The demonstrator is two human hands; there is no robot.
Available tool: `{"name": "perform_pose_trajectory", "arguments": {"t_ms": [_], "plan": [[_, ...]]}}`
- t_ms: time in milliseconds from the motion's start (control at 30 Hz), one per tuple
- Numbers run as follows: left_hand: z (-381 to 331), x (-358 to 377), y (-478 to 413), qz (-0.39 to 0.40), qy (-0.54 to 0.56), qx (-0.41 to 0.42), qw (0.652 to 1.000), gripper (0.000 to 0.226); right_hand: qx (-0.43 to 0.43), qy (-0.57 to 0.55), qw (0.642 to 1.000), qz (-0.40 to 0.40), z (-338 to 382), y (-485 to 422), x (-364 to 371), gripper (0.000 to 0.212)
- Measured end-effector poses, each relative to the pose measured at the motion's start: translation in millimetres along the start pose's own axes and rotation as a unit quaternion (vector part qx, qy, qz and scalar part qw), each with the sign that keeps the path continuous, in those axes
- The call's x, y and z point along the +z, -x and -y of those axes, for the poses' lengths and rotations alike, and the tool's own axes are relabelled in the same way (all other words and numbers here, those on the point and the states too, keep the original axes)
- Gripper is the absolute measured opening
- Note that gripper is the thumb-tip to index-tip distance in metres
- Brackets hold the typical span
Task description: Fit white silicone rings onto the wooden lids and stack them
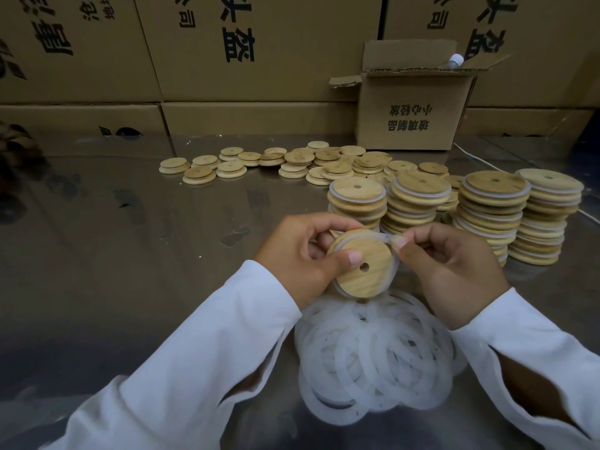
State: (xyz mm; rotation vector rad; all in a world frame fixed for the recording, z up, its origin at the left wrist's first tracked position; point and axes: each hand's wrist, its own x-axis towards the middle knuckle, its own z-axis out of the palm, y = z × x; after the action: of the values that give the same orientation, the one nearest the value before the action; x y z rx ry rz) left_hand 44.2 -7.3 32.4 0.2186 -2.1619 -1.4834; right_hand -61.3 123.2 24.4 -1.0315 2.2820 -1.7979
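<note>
- Loose white rings (376,355): heap at worktop (130,238) near edge, between both sleeves.
- Left hand (302,254): grips wooden lid (363,271) above heap, thumb on face beside hole.
- Right hand (451,267): pinches silicone ring (386,237) at lid's upper rim, partly seated.
- Bare lids (292,162): scattered toward far edge, centre.
- Ringed stacks (487,209): several, right side.

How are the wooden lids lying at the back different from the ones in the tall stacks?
The loose lids lie scattered and low; the tall stacks are piled high. The loose lids are bare wood, while lids in the tall stacks wear white rings. Both are round wood with a small hole.
</note>
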Motion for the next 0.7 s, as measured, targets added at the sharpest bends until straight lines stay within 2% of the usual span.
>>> {"name": "perform_pose_trajectory", "arguments": {"t_ms": [300, 500, 700], "plan": [[7.6, 6.3, 2.5, -0.039, 0.057, -0.028, 0.997, 0.021, -0.082, 0.005, 0.996, 0.021, 0.6, 4.6, 2.4, 0.015], [9.7, 10.6, 1.6, -0.110, 0.099, -0.063, 0.987, 0.011, -0.112, 0.044, 0.992, -0.031, -1.1, 8.3, 4.8, 0.009], [9.5, 15.6, 3.1, -0.105, 0.102, -0.060, 0.987, 0.013, -0.126, 0.069, 0.988, -0.049, -0.2, 8.6, 3.5, 0.013]]}}
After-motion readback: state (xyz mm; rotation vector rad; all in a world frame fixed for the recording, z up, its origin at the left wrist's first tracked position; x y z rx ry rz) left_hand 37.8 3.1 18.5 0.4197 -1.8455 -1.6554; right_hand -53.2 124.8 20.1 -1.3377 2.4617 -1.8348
